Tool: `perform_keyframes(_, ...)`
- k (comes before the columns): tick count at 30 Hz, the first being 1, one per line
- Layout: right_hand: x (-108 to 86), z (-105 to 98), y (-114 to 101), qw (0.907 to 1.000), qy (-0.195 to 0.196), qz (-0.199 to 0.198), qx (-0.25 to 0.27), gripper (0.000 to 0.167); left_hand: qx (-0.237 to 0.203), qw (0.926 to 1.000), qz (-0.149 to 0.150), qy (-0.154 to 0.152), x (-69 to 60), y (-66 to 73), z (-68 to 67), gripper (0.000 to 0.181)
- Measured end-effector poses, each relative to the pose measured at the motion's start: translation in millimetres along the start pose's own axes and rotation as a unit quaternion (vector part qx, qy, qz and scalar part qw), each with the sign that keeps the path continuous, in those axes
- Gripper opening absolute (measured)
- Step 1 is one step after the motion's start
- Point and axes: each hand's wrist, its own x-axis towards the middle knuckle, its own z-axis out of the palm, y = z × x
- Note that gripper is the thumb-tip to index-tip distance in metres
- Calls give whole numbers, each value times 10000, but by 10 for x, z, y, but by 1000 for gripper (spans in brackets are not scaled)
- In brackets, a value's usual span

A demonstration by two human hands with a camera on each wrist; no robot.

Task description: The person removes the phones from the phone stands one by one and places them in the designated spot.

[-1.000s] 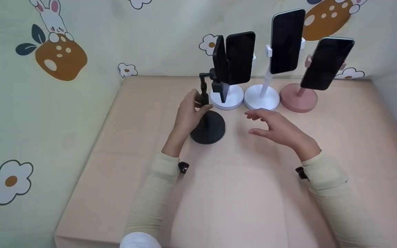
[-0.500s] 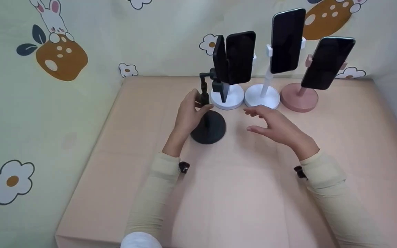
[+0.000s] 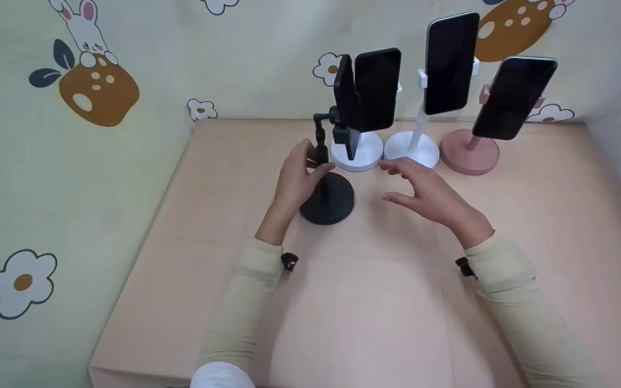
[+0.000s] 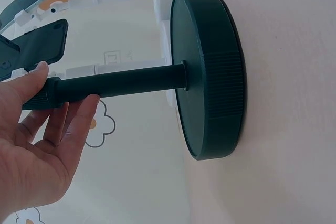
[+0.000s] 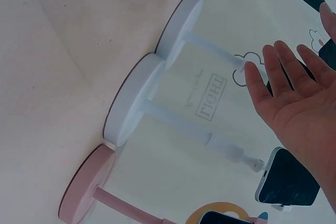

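Observation:
My left hand (image 3: 295,180) grips the upright pole of a black phone stand (image 3: 328,202), thumb on one side and fingers on the other. Its round base sits on the table; in the left wrist view the stand (image 4: 212,77) looks dark green. A dark phone (image 3: 345,94) is clamped on it, seen nearly edge-on. To the right, my right hand (image 3: 432,194) hovers with nothing in it, fingers spread and relaxed, in front of a white phone stand (image 3: 415,145). The right wrist view shows its palm (image 5: 302,103) with the fingers extended.
Behind the black stand is another white stand (image 3: 367,159) bearing a phone (image 3: 378,89). The middle white stand carries a taller-set phone (image 3: 452,64). A pink stand (image 3: 470,156) with a tilted phone (image 3: 516,97) stands at the right. A patterned wall (image 3: 256,64) backs the table (image 3: 375,312).
My right hand has drifted a little forward and to the left, toward the black stand. The left hand keeps its grip on the pole, and the stands have not visibly moved.

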Motion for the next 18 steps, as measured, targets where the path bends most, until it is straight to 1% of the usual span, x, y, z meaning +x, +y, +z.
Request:
perform_keyframes(10,41,15,-22,9996,204,-186,62,66,-22,10000,-38,-12,-2,3,0,27)
perform_keyframes(18,85,30,-76,9993,291,-82,235,69,14,10000,-18,9,3,5,0,27)
